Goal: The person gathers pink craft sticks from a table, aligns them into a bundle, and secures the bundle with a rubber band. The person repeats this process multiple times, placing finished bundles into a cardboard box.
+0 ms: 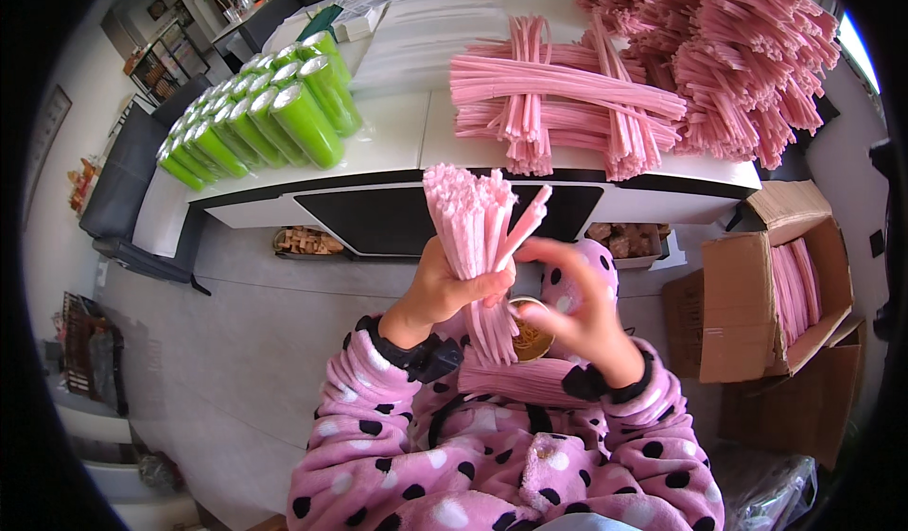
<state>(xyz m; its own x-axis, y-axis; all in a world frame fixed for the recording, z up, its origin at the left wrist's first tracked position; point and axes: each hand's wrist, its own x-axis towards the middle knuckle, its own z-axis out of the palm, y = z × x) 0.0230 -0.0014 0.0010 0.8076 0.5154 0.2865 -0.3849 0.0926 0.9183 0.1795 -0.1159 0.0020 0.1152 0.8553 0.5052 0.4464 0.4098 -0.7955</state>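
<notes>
My left hand [450, 286] grips a thick bundle of pink fuzzy chenille stems [472, 226], upright in front of my chest. A few stems lean away from the bundle on its right side. Just right of it, my right hand [585, 297] is blurred, thumb and fingers spread apart, its fingertips close to the leaning stems; contact cannot be made out. Below the hands a round container [546, 346] holds thin yellow bands, partly hidden by my right thumb and the stems. More pink stems [518, 380] lie across my lap.
On the white table [397, 134] are green wrapped rolls [305, 127], crossed pink bundles [567, 84] and a large pink heap [738, 56]. An open cardboard box [738, 304] with pink stems stands at right. Wood blocks [308, 240] sit beneath the table.
</notes>
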